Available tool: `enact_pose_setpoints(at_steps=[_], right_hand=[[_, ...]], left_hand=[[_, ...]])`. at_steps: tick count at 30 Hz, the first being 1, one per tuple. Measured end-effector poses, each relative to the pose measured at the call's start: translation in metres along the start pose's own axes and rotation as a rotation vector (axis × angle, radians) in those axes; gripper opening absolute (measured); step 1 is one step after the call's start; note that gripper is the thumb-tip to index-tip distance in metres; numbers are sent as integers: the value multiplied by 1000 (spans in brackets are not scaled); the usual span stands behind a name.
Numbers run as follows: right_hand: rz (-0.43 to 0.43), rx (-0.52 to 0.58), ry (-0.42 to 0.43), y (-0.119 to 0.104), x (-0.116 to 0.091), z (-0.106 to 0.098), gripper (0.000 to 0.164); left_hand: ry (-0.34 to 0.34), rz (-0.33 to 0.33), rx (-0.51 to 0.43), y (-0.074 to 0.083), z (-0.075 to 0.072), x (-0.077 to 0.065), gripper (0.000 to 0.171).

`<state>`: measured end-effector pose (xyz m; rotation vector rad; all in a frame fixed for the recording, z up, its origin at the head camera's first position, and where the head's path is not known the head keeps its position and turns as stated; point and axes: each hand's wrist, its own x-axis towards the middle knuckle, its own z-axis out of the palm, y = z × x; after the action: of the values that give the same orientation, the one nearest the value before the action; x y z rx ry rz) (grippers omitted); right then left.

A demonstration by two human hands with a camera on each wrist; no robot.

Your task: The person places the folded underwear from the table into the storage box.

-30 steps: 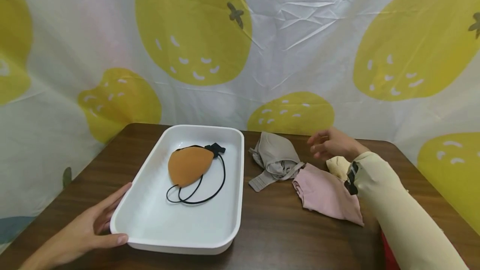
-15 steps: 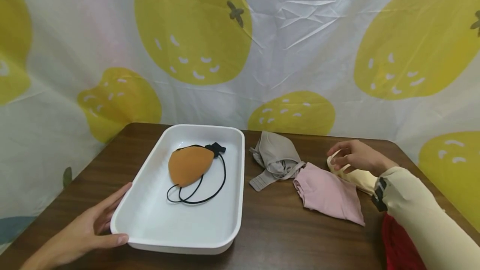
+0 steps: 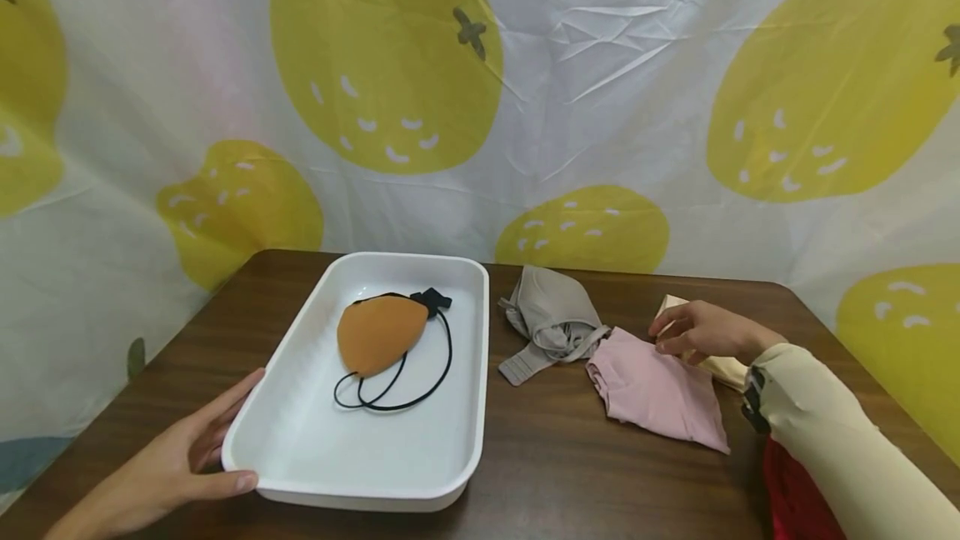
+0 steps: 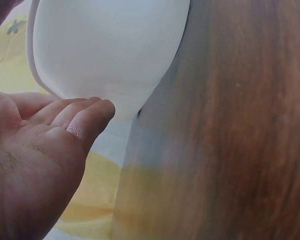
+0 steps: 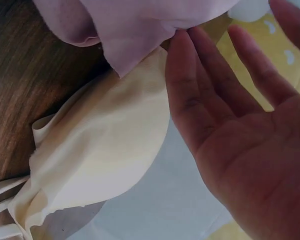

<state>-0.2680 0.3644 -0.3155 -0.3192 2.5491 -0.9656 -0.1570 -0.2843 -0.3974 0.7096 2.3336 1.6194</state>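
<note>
My left hand (image 3: 168, 458) grips the near left corner of a white tray (image 3: 352, 483), thumb at the front rim and fingers along the outer wall (image 4: 110, 65). Inside the tray lies an orange-brown cup-shaped piece (image 3: 378, 333) with thin black cords. At the right, my right hand (image 3: 708, 332) is over the far edge of a folded pink garment (image 3: 652, 390). Its fingertips touch the pink cloth (image 5: 140, 30) in the right wrist view, thumb apart. Just behind and partly under the pink cloth lies a cream bra (image 5: 115, 135) with straps.
A grey bra (image 3: 555, 307) lies between the tray and the pink garment, touching the latter. Red cloth (image 3: 798, 490) shows under the right forearm. Everything rests on a dark wooden table (image 3: 585, 482), backed by a lemon-print sheet (image 3: 600, 107).
My right hand moved right and lower, from above the far side of the clothes down to the pink garment's far edge. The left hand and tray have stayed put.
</note>
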Motion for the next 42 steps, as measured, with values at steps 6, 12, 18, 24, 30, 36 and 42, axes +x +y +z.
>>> enact_pose_setpoints(at_steps=[6,12,18,24,30,36,42], right_hand=[[1,-25,-39,-1,1,4,50],[-6,-86,-26,-1,3,8,56],[6,-137,15,-3,6,10,56],[28,-188,28,-6,12,12,58],[-2,-265,19,-8,12,11,52],[-14,-199,10,-8,10,13,41],[-30,-124,16,-7,10,13,39]], left_hand=[[9,6,12,1,0,2,100],[-8,86,-4,0,1,4,100],[-4,85,9,2,1,5,100],[-4,126,31,5,0,7,101],[-16,135,22,6,1,6,101],[7,111,51,4,1,5,101],[16,71,40,1,0,2,100]])
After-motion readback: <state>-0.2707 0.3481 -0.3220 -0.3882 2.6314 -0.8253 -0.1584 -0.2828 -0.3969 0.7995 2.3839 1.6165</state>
